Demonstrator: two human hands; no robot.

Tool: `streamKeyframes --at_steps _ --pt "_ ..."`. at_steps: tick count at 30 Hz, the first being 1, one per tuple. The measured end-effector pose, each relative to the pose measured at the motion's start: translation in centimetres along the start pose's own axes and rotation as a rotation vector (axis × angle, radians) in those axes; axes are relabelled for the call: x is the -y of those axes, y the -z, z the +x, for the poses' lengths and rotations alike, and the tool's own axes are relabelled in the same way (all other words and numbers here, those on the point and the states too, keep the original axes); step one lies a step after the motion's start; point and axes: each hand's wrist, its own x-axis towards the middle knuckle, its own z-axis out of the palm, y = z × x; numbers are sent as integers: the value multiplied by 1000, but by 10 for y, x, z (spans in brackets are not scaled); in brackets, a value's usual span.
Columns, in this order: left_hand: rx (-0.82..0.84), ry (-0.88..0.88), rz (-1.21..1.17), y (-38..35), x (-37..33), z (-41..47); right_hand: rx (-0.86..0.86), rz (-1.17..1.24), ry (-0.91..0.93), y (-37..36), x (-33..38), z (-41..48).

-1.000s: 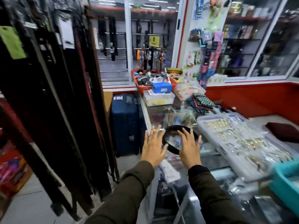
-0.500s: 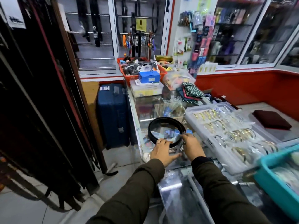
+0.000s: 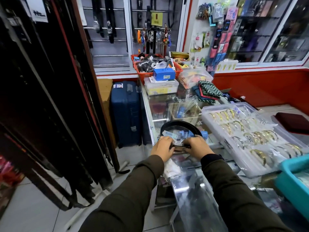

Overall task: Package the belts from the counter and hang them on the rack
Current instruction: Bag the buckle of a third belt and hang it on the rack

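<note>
A black belt [image 3: 178,124] lies coiled in a loop on the glass counter [image 3: 160,104], its near end with the buckle between my hands. My left hand [image 3: 163,148] grips the belt's near-left side; my right hand [image 3: 197,147] grips its near-right side. Both sets of fingers are closed over the belt, and the buckle is mostly hidden under them. Clear plastic packaging [image 3: 192,186] lies on the counter just below my wrists. A tall rack of hanging dark belts [image 3: 55,101] fills the left side.
A white tray of gold bangles [image 3: 250,136] sits right of the belt, with a teal bin [image 3: 294,178] at the near right. Behind are a wicker basket [image 3: 182,113], white box [image 3: 161,86], blue box [image 3: 163,74] and red basket [image 3: 145,72]. A blue suitcase [image 3: 126,113] stands on the floor.
My hands went from hovering spread over the belt loop to closing on its near end. The view dropped and moved closer to the counter.
</note>
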Motion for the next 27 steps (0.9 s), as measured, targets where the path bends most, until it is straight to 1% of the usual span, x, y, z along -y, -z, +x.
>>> streamKeyframes --at_steps 2,5,8,9,11,13,16,20,22,24,27 --pt "-53 -33 -2 9 7 -9 -17 142 32 3 10 -2" --pt "-233 -73 -6 26 15 -21 -54 281 96 12 30 -4" --pt "-402 -26 -79 47 19 -26 -113 388 146 24 53 1" --pt "-455 22 -152 54 19 -28 -141 430 156 29 61 3" --pt "-558 134 -394 70 21 -32 -195 524 161 37 77 8" --pt "-621 246 -632 86 23 -34 -190 638 155 45 92 13" --pt "-677 322 -795 109 30 -41 -174 786 169 56 118 16" --pt "-705 379 -1057 137 36 -50 -177 1002 264 66 149 11" --pt "-731 356 -1046 150 39 -58 -159 1066 308 71 163 10" --pt "-794 326 -957 163 43 -68 -145 1134 339 74 179 8" --pt "-874 283 -867 180 46 -79 -223 1233 316 77 200 6"
